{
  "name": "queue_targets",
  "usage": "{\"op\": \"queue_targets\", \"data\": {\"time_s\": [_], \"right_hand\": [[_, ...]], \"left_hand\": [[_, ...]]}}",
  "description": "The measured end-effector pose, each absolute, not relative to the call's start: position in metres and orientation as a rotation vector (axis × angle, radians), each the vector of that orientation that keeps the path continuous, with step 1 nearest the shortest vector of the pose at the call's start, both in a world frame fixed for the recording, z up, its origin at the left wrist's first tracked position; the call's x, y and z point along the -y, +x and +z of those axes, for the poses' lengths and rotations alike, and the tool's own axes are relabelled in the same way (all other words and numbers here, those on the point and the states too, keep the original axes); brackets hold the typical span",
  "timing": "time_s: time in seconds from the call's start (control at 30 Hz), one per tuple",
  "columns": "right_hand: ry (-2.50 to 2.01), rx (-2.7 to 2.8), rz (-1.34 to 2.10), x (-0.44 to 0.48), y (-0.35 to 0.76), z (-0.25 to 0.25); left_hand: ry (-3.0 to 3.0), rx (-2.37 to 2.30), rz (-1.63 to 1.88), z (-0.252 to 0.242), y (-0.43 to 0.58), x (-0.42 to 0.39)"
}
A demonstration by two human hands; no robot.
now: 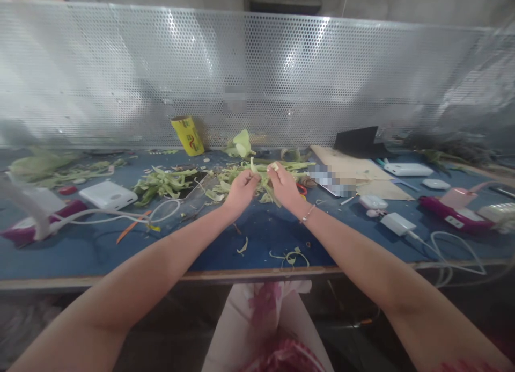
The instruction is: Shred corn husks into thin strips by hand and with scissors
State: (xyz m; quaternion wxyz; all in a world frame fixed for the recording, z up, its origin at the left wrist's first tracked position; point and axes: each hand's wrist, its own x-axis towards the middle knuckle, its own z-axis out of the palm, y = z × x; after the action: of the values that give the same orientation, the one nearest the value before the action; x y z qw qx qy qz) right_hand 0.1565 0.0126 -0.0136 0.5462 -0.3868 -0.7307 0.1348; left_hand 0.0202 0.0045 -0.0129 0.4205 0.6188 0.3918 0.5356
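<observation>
My left hand [243,188] is closed in a pinch, and a pale green plant strip [253,166] sticks up from its fingertips. A small gap to the right, my right hand [284,187] is also closed, with a small pale plant piece [275,166] at its fingertips. Beneath both hands spreads a heap of green stalks and peelings [264,194], partly covered by them. Another pile of green stalks [164,183] lies to the left. Red scissor handles [301,189] show beside my right hand.
A perforated metal panel [225,66] borders the back of the blue table [217,243]. A yellow tube [188,136] leans there. Left are a white power bank [108,195] and cables; right are a phone [330,183], brown cardboard [354,165], a white charger [397,224] and a purple power strip [454,213].
</observation>
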Motion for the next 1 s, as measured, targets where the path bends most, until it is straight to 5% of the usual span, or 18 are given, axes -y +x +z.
{"op": "queue_targets", "data": {"time_s": [1.0], "right_hand": [[-0.829, 1.668, 0.533, -0.0046, 0.1554, -0.0100]], "left_hand": [[1.543, -1.021, 1.291, -0.0121, 0.0194, -0.0085]]}}
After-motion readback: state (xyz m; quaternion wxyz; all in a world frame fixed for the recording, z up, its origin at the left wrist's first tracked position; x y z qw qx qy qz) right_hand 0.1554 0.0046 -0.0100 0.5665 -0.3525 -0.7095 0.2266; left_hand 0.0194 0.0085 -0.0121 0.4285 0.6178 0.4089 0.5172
